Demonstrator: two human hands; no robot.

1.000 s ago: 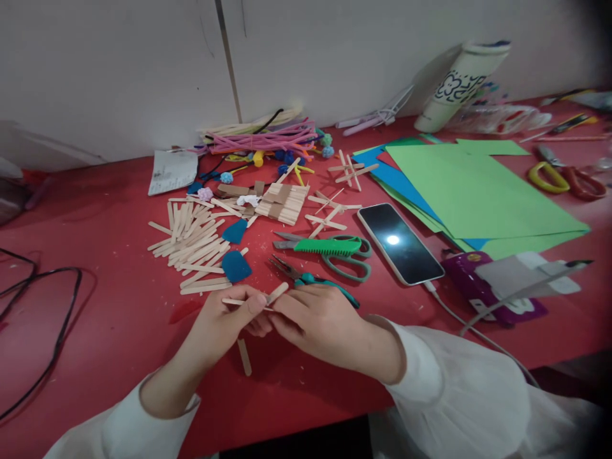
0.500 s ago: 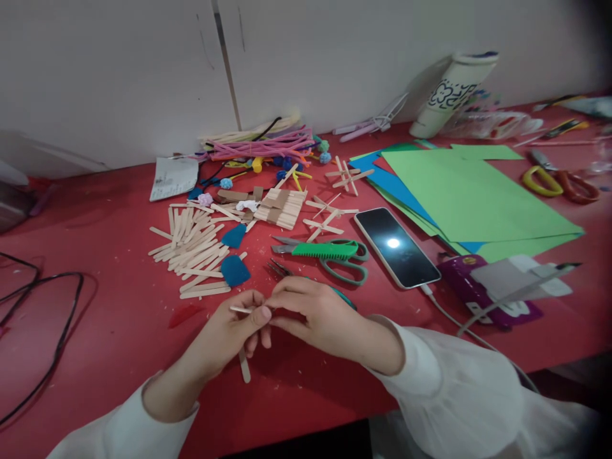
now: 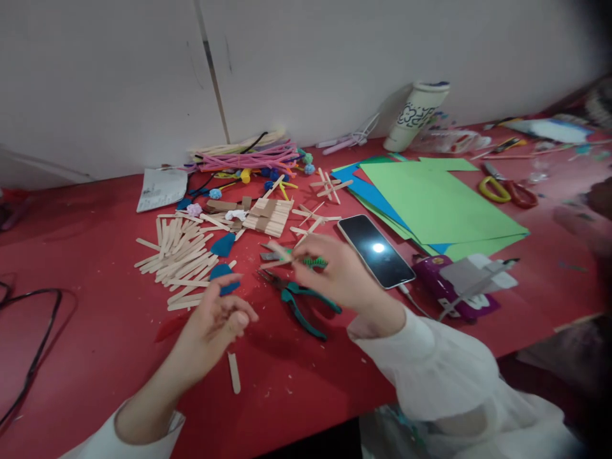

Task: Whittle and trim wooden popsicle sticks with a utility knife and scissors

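Observation:
My right hand (image 3: 335, 271) hovers above the green-handled scissors (image 3: 313, 262) and pinches thin wooden sticks (image 3: 278, 253) that point left. My left hand (image 3: 216, 324) is low over the red table (image 3: 86, 331), fingers loosely curled, with nothing in it that I can see. Teal-handled pliers (image 3: 299, 303) lie between the two hands. A single short stick (image 3: 234, 372) rests on the table below my left hand. A loose pile of craft sticks (image 3: 179, 252) and two blue foam pieces (image 3: 222, 245) lie just beyond my left hand.
A phone (image 3: 375, 249) lies screen up right of my right hand. Green and blue paper sheets (image 3: 430, 204), a purple glue gun (image 3: 452, 287), yellow and red scissors (image 3: 507, 190), pipe cleaners (image 3: 248, 158), a white cup (image 3: 415, 115) and a black cable (image 3: 33, 344) surround the work spot.
The hands have separated. My right hand moved up and right with the sticks, over the green scissors. My left hand let go and dropped back. The view shifted right.

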